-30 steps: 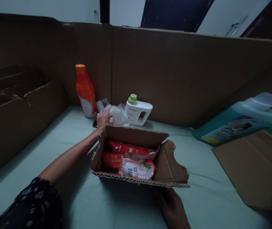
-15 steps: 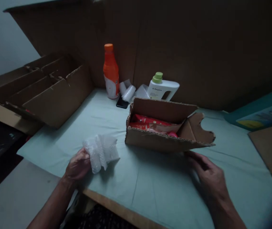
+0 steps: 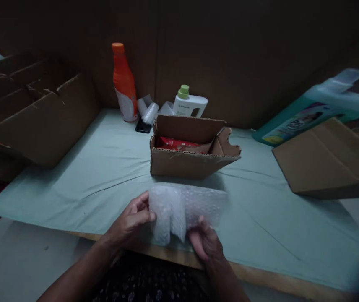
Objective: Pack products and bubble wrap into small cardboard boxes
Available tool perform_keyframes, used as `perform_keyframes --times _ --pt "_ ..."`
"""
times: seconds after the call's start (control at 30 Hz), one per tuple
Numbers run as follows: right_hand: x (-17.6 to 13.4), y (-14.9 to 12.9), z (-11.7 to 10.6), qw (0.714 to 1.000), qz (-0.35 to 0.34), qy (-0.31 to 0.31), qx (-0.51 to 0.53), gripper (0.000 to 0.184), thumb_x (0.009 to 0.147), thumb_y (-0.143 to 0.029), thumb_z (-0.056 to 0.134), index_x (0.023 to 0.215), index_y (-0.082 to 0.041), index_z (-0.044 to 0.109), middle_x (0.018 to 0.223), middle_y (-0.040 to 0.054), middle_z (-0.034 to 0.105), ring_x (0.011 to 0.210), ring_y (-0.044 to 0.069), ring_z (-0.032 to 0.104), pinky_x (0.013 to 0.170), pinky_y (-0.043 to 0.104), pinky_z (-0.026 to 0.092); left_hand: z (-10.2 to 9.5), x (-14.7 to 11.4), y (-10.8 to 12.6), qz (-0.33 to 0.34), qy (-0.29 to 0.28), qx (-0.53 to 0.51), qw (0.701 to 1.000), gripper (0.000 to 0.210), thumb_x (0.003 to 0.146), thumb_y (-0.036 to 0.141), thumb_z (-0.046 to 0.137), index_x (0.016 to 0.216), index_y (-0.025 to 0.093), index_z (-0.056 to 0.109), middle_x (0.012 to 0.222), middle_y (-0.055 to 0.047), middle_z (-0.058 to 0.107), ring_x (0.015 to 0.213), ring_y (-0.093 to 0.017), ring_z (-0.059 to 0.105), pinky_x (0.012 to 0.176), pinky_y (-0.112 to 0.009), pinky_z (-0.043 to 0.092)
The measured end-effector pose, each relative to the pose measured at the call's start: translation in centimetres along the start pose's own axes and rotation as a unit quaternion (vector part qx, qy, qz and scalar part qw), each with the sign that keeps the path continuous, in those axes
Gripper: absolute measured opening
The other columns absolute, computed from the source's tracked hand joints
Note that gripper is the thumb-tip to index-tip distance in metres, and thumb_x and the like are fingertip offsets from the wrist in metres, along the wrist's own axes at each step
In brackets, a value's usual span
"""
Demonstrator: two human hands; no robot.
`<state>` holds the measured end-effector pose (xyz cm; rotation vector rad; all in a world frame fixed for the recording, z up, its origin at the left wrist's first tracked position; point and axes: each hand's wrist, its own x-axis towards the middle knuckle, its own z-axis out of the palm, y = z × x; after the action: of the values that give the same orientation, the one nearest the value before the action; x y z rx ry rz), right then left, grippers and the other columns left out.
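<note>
A partly spread piece of bubble wrap (image 3: 179,209) is held low over the front of the table, between both hands. My left hand (image 3: 132,220) pinches its left end, thumb in front. At the lower right part, my right hand (image 3: 206,239) grips the sheet, slightly blurred. Just behind the wrap stands a small open cardboard box (image 3: 188,164) with a torn flap on its right. Inside the box lies a red packet (image 3: 175,144), partly hidden by the front wall.
Along the back stand an orange bottle (image 3: 124,84), a white bottle with a green cap (image 3: 189,105), more bubble wrap (image 3: 149,112) and a black phone (image 3: 143,126). A divided carton (image 3: 50,121) is at left. At right are a teal liquid jug (image 3: 305,113) and another cardboard box (image 3: 321,159).
My left hand has brought the bubble wrap rightward, where it is spread wider. My right hand has left the small box and taken hold of the wrap. The view has turned right.
</note>
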<state>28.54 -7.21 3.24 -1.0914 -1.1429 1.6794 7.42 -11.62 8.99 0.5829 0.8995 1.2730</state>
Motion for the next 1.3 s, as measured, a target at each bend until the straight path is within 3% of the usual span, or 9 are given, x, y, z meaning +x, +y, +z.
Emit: perform_keyframes --times 0.2,0.4,0.5,0.63,0.83,0.97,1.07,1.13,1.3 --pt "2.8 -2.4 -2.7 0.988 -0.014 0.124 -0.093 0.043 0.071 -0.051 0.083 0.100 -0.019 0.078 0.101 0.0087 0.079 0.091 0.024 0.070 0.088 0.037 0.055 -5.0 -1.0 0.4 0.150 0.280 0.201 0.927 0.055 0.082 0.030 0.068 0.135 0.019 0.058 0.136 -0.012 0.065 0.127 -0.028 0.059 0.111 -0.048 0.044" --pt "2.9 -2.8 -4.5 0.956 -0.051 0.146 -0.249 0.057 0.077 -0.057 0.073 0.119 -0.017 0.070 0.107 0.0107 0.077 0.089 0.024 0.071 0.082 0.036 0.057 -1.9 -0.9 0.3 0.331 0.107 0.573 0.742 0.037 0.091 0.019 0.060 0.127 0.024 0.063 0.133 -0.010 0.065 0.132 -0.028 0.054 0.112 -0.050 0.044" --pt "2.9 -2.3 -4.4 0.935 -0.064 0.146 -0.317 0.071 0.073 -0.056 0.076 0.131 -0.015 0.064 0.117 0.0147 0.074 0.097 0.027 0.072 0.086 0.038 0.057 -0.7 0.5 -1.4 0.302 0.035 0.682 0.665 0.040 0.088 0.023 0.063 0.128 0.020 0.063 0.136 -0.015 0.062 0.133 -0.034 0.052 0.108 -0.055 0.046" --pt "2.8 -2.0 -4.4 0.909 -0.115 0.151 -0.372 0.051 0.082 -0.049 0.065 0.120 -0.015 0.068 0.106 0.0126 0.077 0.093 0.026 0.072 0.085 0.037 0.057 -3.0 1.1 -2.8 0.230 0.044 0.768 0.596 0.049 0.080 0.014 0.061 0.128 0.015 0.063 0.136 -0.020 0.061 0.129 -0.039 0.053 0.106 -0.058 0.046" --pt "2.5 -2.5 -6.3 0.897 -0.118 0.182 -0.385 0.038 0.086 -0.049 0.063 0.104 -0.017 0.071 0.088 0.0062 0.076 0.079 0.022 0.070 0.076 0.033 0.056 -9.3 -1.8 -1.4 0.243 0.147 0.762 0.581 0.035 0.083 0.009 0.053 0.112 0.023 0.065 0.114 -0.010 0.068 0.110 -0.031 0.062 0.091 -0.051 0.053" --pt "2.5 -2.9 -7.2 0.862 -0.152 0.206 -0.438 0.051 0.084 -0.050 0.063 0.123 -0.016 0.066 0.109 0.0111 0.074 0.090 0.024 0.069 0.079 0.037 0.056 -6.2 -2.8 -0.1 0.331 0.156 0.710 0.601 0.034 0.090 0.010 0.054 0.121 0.024 0.059 0.118 -0.010 0.066 0.119 -0.029 0.059 0.096 -0.049 0.052" --pt "2.1 -3.9 -7.1 0.824 -0.197 0.277 -0.452 0.056 0.088 -0.049 0.059 0.133 -0.016 0.059 0.122 0.0155 0.069 0.094 0.025 0.067 0.080 0.038 0.055 -1.9 -1.8 -0.1 0.364 0.051 0.688 0.626 0.037 0.089 0.008 0.056 0.124 0.021 0.059 0.125 -0.011 0.066 0.129 -0.029 0.054 0.104 -0.048 0.049" --pt "1.8 -4.3 -6.2 0.836 -0.162 0.236 -0.468 0.050 0.089 -0.051 0.056 0.125 -0.016 0.064 0.104 0.0123 0.074 0.078 0.022 0.066 0.070 0.036 0.054 -0.5 -0.6 -0.7 0.355 -0.021 0.698 0.622 0.032 0.089 0.010 0.057 0.120 0.019 0.061 0.122 -0.012 0.069 0.123 -0.029 0.057 0.101 -0.048 0.051" --pt "2.3 -2.8 -2.7 0.877 -0.104 0.091 -0.460 0.029 0.080 -0.048 0.067 0.093 -0.022 0.074 0.065 0.0000 0.067 0.054 0.018 0.059 0.058 0.031 0.047 -2.9 1.4 -3.2 0.275 -0.005 0.713 0.644 0.029 0.090 0.013 0.052 0.117 0.017 0.061 0.106 -0.012 0.072 0.095 -0.026 0.066 0.082 -0.044 0.055"
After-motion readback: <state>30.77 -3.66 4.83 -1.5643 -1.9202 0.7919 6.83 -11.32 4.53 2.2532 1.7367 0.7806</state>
